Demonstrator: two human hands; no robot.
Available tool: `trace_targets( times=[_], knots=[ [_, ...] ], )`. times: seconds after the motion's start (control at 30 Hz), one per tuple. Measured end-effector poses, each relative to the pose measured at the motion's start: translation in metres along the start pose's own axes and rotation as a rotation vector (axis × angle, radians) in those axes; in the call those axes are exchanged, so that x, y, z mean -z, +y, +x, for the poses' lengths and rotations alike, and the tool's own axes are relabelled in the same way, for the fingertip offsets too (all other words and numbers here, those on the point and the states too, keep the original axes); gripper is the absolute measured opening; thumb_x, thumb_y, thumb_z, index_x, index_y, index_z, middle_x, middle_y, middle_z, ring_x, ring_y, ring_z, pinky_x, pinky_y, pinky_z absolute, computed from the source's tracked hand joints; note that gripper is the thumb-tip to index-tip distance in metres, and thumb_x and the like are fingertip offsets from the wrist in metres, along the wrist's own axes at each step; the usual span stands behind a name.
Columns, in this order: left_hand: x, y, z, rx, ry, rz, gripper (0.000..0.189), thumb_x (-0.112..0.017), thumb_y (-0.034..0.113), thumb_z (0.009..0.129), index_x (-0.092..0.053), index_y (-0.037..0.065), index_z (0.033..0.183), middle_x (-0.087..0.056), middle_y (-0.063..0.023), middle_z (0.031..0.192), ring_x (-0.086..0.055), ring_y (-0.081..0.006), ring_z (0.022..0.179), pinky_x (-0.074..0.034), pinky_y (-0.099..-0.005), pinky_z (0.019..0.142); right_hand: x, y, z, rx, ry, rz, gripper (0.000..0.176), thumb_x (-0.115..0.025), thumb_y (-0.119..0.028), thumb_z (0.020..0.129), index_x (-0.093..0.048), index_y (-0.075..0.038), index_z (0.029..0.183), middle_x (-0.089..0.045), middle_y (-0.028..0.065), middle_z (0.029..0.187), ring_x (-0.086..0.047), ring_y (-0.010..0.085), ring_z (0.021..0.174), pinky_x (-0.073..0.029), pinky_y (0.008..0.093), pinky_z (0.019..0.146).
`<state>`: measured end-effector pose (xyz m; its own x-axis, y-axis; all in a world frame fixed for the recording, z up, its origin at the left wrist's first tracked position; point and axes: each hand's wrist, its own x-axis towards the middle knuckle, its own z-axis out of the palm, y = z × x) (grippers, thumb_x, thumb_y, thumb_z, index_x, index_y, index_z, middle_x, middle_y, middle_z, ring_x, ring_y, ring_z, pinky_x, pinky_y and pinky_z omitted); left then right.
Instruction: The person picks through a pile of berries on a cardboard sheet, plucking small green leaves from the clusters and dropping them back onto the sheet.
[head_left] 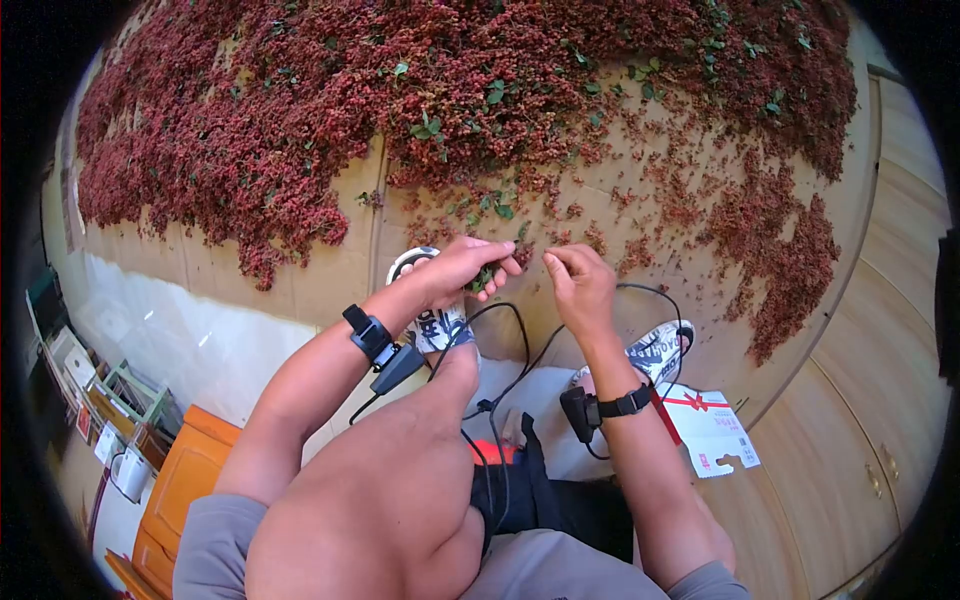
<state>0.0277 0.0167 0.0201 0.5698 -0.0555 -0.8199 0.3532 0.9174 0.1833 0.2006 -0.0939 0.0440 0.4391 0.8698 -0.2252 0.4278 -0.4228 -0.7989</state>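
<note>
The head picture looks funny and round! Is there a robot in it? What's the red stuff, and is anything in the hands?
No robot: these are a person's own bare hands. The camera sits on their head, looking forward and down, so you see their arms and leg. Each arm wears a black band. In front, red berries with some green leaves lie on cardboard. The left hand holds green bits. The right hand pinches; anything inside is too small to tell.
</note>
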Motion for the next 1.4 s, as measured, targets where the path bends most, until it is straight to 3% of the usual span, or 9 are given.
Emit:
trace_targets(
  times=[0.17,0.37,0.47,0.6,0.7,0.77,0.87,1.1,1.4],
  knots=[
    [-0.002,-0.004,0.003,-0.061,-0.083,0.068,0.034,-0.057,0.034,0.098,-0.064,0.001,0.095,-0.057,-0.0012,0.070,-0.054,-0.0083,0.055,-0.046,-0.0205,0.048,0.002,-0.024,-0.008,-0.152,-0.040,0.100,0.007,-0.073,-0.005,0.080,-0.073,-0.002,0.086,-0.069,0.0106,0.083,-0.067,0.0194,0.072,-0.052,0.0307,0.066],
    [-0.003,-0.005,-0.006,0.044,-0.015,-0.070,0.039,-0.053,0.039,0.099,-0.062,0.002,0.092,-0.059,-0.0040,0.071,-0.060,-0.0126,0.060,-0.049,-0.0231,0.049,-0.012,-0.033,-0.018,0.357,-0.202,-0.006,0.020,-0.075,-0.006,0.076,-0.070,-0.004,0.095,-0.069,0.0116,0.086,-0.066,0.0279,0.074,-0.053,0.0347,0.067],
    [-0.003,-0.011,-0.003,0.092,0.000,-0.060,0.042,-0.048,0.042,0.100,-0.061,0.003,0.089,-0.059,-0.0040,0.071,-0.059,-0.0135,0.060,-0.049,-0.0250,0.048,-0.016,-0.043,-0.027,0.236,-0.270,-0.027,0.020,-0.076,-0.008,0.076,-0.068,-0.004,0.094,-0.069,0.0104,0.085,-0.065,0.0276,0.078,-0.052,0.0349,0.070],
    [0.001,-0.025,0.008,0.007,0.022,-0.105,0.039,-0.049,0.041,0.100,-0.061,0.006,0.088,-0.058,-0.0031,0.071,-0.057,-0.0137,0.059,-0.045,-0.0258,0.046,-0.010,-0.051,-0.014,0.335,-0.355,-0.197,0.017,-0.076,-0.009,0.076,-0.067,-0.005,0.091,-0.066,0.0099,0.081,-0.063,0.0273,0.079,-0.051,0.0357,0.070],
    [0.000,-0.016,0.001,-0.030,-0.046,0.009,0.039,-0.050,0.041,0.099,-0.054,0.009,0.078,-0.053,-0.0005,0.067,-0.051,-0.0096,0.054,-0.039,-0.0216,0.041,-0.022,-0.035,-0.003,0.340,-0.050,0.116,0.016,-0.075,-0.010,0.076,-0.066,-0.005,0.088,-0.060,0.0096,0.079,-0.060,0.0281,0.077,-0.050,0.0372,0.069],
    [0.002,-0.005,-0.005,0.041,-0.021,0.041,0.041,-0.052,0.042,0.099,-0.050,0.011,0.071,-0.047,0.0025,0.061,-0.043,-0.0066,0.048,-0.031,-0.0200,0.039,-0.021,-0.020,0.004,0.040,0.029,-0.098,0.014,-0.075,-0.012,0.076,-0.066,-0.005,0.085,-0.059,0.0110,0.081,-0.060,0.0316,0.080,-0.049,0.0384,0.073],
    [0.002,-0.002,-0.006,-0.043,-0.003,0.012,0.048,-0.055,0.045,0.097,-0.041,0.013,0.064,-0.040,0.0035,0.054,-0.034,-0.0056,0.043,-0.024,-0.0211,0.039,-0.026,-0.007,0.011,0.069,-0.041,-0.295,0.014,-0.074,-0.011,0.076,-0.066,-0.005,0.085,-0.061,0.0116,0.086,-0.061,0.0317,0.082,-0.049,0.0396,0.073],
    [0.007,-0.005,-0.003,-0.130,0.077,0.058,0.032,-0.064,0.038,0.094,-0.068,0.007,0.084,-0.040,0.0082,0.053,-0.032,-0.0035,0.042,-0.023,-0.0218,0.041,-0.027,0.002,0.011,0.018,0.000,-0.137,0.013,-0.075,-0.009,0.074,-0.066,-0.005,0.084,-0.062,0.0115,0.084,-0.060,0.0322,0.080,-0.049,0.0417,0.071],
    [-0.001,-0.006,0.004,-0.172,0.168,0.139,0.027,-0.076,0.032,0.085,-0.072,0.006,0.092,-0.046,0.0082,0.055,-0.035,-0.0035,0.044,-0.023,-0.0226,0.042,-0.013,-0.024,0.006,0.312,0.006,-0.238,0.014,-0.075,-0.006,0.071,-0.067,-0.006,0.083,-0.061,0.0080,0.082,-0.059,0.0279,0.077,-0.049,0.0388,0.067]
  ],
)
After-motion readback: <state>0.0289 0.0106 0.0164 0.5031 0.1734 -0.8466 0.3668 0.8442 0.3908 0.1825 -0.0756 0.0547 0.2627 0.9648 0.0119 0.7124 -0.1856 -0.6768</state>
